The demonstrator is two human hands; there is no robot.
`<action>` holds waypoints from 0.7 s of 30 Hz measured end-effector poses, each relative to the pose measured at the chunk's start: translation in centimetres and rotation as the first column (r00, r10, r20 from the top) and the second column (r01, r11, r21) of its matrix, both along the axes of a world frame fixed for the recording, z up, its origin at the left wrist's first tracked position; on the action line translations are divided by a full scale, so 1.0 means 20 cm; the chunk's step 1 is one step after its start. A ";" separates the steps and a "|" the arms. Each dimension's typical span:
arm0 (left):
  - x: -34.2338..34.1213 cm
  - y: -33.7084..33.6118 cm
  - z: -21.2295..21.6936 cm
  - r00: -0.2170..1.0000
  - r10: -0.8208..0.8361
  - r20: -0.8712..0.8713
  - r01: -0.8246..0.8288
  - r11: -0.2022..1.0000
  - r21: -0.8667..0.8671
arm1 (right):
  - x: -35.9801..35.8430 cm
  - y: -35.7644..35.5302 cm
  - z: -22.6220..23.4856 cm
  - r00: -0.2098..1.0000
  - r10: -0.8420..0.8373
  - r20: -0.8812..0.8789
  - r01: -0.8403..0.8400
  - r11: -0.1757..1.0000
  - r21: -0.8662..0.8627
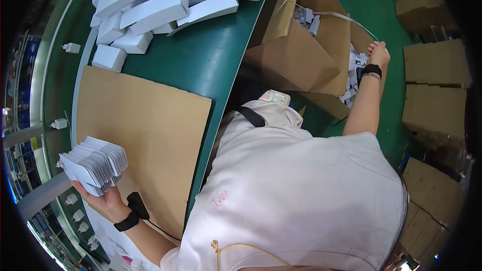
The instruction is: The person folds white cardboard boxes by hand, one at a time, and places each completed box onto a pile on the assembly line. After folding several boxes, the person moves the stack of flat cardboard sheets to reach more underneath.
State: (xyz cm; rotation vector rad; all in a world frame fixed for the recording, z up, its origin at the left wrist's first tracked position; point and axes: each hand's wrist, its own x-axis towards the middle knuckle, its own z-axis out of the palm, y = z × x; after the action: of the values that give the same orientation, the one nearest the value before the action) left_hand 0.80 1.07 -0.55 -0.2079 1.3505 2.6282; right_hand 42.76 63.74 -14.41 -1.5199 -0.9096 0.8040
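My left hand [103,201] grips a fanned stack of flat white cards [93,164] at the left edge of a brown cardboard sheet [150,125] lying on the green table. My right hand [379,54] reaches far right into an open brown carton [296,55] beside the table, at its rim, over a heap of small white pieces [354,78]. Whether it holds one of them cannot be made out. A black strap sits on each wrist.
A pile of white folded boxes [160,5] covers the table's far end. Small white plug-like parts [59,123] stand along the conveyor at the left. Stacked brown cartons [434,95] line the green floor at the right.
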 end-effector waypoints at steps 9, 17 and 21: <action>0.18 0.18 0.08 0.996 0.045 0.083 -0.041 0.998 -0.055 | 0.49 0.13 -0.53 0.285 -0.047 0.957 0.156 0.988 0.002; 0.21 0.27 0.11 0.992 0.073 0.106 -0.057 0.987 -0.148 | 0.70 -0.28 -0.85 0.632 0.149 0.761 0.419 0.760 -0.497; 0.21 0.42 0.09 0.991 0.038 0.132 -0.016 0.987 -0.159 | 1.09 -0.24 -0.90 0.572 0.218 0.790 0.461 0.712 -0.530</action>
State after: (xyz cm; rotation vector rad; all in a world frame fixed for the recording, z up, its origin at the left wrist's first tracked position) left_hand 5.08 9.46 1.24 -0.4207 1.5187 2.4783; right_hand 64.58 58.97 -32.43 -2.7627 -1.1856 0.2468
